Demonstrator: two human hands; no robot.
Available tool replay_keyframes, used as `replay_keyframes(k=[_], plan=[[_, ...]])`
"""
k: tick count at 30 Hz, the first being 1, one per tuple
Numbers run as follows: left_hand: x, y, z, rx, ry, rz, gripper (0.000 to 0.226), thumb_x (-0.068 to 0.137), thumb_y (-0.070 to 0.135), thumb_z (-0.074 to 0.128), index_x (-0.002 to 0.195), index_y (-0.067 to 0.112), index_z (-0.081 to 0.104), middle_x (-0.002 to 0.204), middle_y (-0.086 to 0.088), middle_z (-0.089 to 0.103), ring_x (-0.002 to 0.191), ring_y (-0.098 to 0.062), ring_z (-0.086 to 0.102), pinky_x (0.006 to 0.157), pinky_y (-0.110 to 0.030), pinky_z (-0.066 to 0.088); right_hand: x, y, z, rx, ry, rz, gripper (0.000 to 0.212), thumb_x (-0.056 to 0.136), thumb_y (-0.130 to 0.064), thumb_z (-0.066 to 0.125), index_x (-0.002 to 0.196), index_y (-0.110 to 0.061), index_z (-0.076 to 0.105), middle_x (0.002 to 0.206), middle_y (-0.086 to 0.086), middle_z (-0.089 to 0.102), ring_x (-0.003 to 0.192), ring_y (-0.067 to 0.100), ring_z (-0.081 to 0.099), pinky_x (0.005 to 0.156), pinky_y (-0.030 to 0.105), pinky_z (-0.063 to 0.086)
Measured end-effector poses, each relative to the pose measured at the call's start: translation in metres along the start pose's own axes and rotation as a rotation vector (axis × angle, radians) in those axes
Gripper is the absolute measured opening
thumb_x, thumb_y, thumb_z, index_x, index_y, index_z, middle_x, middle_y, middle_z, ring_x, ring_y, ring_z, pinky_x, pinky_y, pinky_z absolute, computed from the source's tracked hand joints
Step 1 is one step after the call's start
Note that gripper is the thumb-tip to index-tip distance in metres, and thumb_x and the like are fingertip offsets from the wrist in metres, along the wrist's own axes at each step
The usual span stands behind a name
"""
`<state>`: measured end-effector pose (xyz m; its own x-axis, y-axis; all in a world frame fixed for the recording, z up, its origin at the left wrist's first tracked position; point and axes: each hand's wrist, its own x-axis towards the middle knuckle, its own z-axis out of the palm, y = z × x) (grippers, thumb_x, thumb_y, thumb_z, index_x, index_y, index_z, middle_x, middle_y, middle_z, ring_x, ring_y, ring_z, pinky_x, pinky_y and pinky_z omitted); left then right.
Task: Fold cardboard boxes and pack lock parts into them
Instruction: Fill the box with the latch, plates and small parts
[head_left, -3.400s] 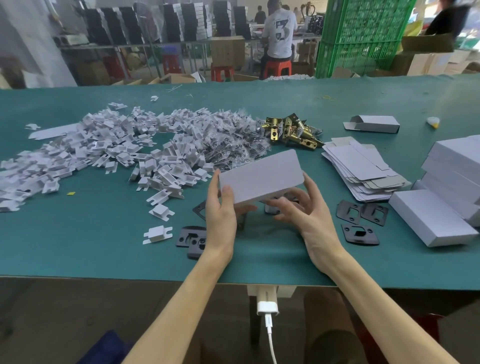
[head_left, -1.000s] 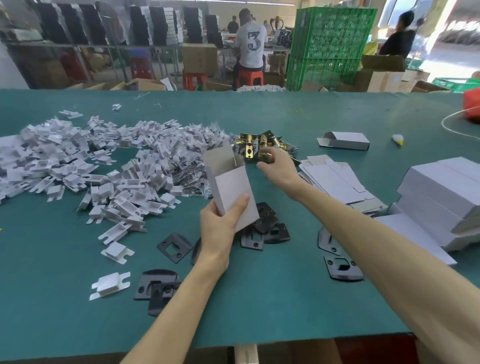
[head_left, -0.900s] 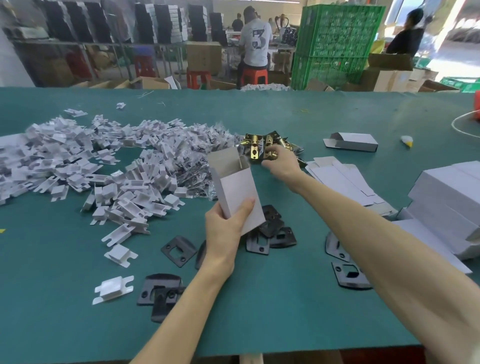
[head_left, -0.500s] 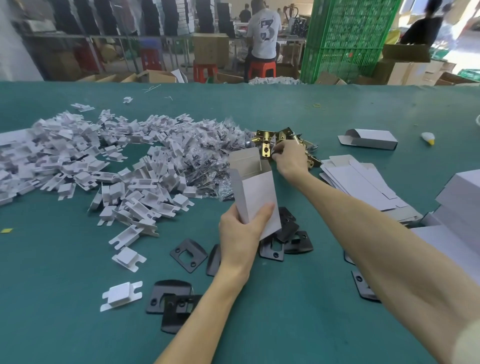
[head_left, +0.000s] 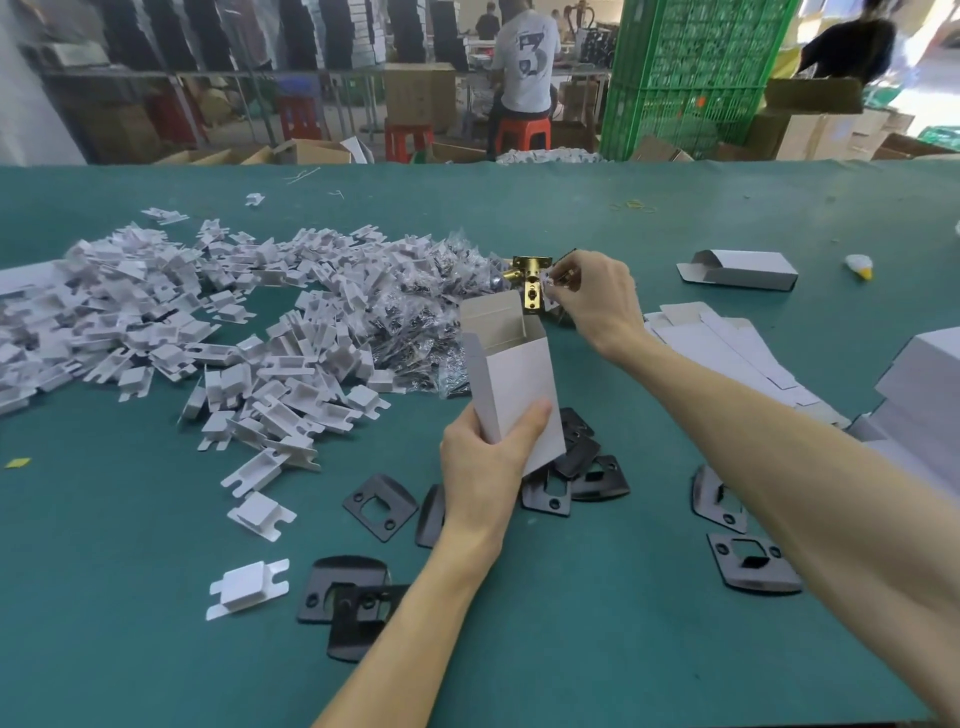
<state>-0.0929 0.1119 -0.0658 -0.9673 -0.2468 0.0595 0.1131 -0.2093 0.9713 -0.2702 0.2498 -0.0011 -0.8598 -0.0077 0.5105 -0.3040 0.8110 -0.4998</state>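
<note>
My left hand (head_left: 485, 467) grips the lower end of an upright white cardboard box (head_left: 511, 382) whose top flap stands open. Just above and behind that open top, my right hand (head_left: 597, 299) pinches a brass latch (head_left: 530, 283), lifted off the table. Black strike plates (head_left: 379, 506) lie scattered on the green table (head_left: 130, 597) around and under the box. A heap of white plastic inserts (head_left: 182, 322) and bagged screws (head_left: 421, 317) spreads across the left and middle.
Flat unfolded box blanks (head_left: 727, 343) lie right of my right arm. Closed white boxes (head_left: 919, 384) are stacked at the right edge. One folded box (head_left: 740, 270) lies on its side further back. Beyond the table stand green crates (head_left: 691, 78) and seated people.
My right hand reached to the brass latches, took one and has raised it toward the box's open top. The left hand turned the box upright and keeps holding it.
</note>
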Motion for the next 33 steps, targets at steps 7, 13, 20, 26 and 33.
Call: replay_keyframes(k=[7,13,20,26,33], plan=[[-0.002,0.003,0.0,0.023,-0.004,-0.004,0.022,0.084,0.026,0.087,0.102,0.021,0.075,0.093,0.009,0.08,0.086,-0.01,0.076,0.068,-0.021,0.058,-0.017,-0.005,-0.044,0.007,0.118,-0.137,0.019,0.094,-0.025,0.07,0.101,-0.007,0.069,0.095,0.008,0.073,0.084,0.022,0.065,0.08,0.037,0.053],[-0.007,0.008,-0.001,0.053,-0.007,0.002,0.024,0.083,0.028,0.087,0.101,0.023,0.072,0.089,0.011,0.078,0.082,-0.008,0.075,0.064,-0.019,0.058,-0.054,-0.018,-0.084,0.111,0.03,-0.051,0.025,0.093,-0.033,0.072,0.09,-0.01,0.063,0.072,0.001,0.065,0.06,0.015,0.055,0.055,0.021,0.044],[-0.016,0.014,-0.004,-0.008,-0.072,0.031,0.045,0.075,0.032,0.091,0.112,0.016,0.071,0.099,0.001,0.079,0.092,-0.014,0.076,0.07,-0.022,0.059,-0.127,-0.022,-0.096,0.12,-0.215,-0.039,0.02,0.095,-0.031,0.07,0.09,-0.012,0.064,0.068,0.0,0.065,0.052,0.013,0.056,0.053,0.03,0.049],[-0.015,0.014,-0.006,-0.009,-0.103,0.041,0.047,0.074,0.025,0.092,0.113,0.025,0.064,0.102,0.008,0.078,0.094,-0.007,0.074,0.071,-0.02,0.059,-0.139,-0.018,-0.103,0.134,-0.302,0.048,0.019,0.096,-0.028,0.068,0.098,-0.009,0.066,0.087,0.005,0.069,0.076,0.017,0.064,0.069,0.031,0.05],[-0.013,0.012,-0.006,-0.009,-0.15,0.02,0.046,0.078,0.017,0.091,0.116,0.018,0.066,0.104,0.001,0.077,0.088,-0.008,0.075,0.068,-0.022,0.06,-0.139,-0.021,-0.126,0.33,-0.17,0.101,0.008,0.094,-0.002,0.068,0.102,-0.004,0.067,0.091,0.009,0.075,0.073,0.009,0.071,0.066,0.03,0.061]])
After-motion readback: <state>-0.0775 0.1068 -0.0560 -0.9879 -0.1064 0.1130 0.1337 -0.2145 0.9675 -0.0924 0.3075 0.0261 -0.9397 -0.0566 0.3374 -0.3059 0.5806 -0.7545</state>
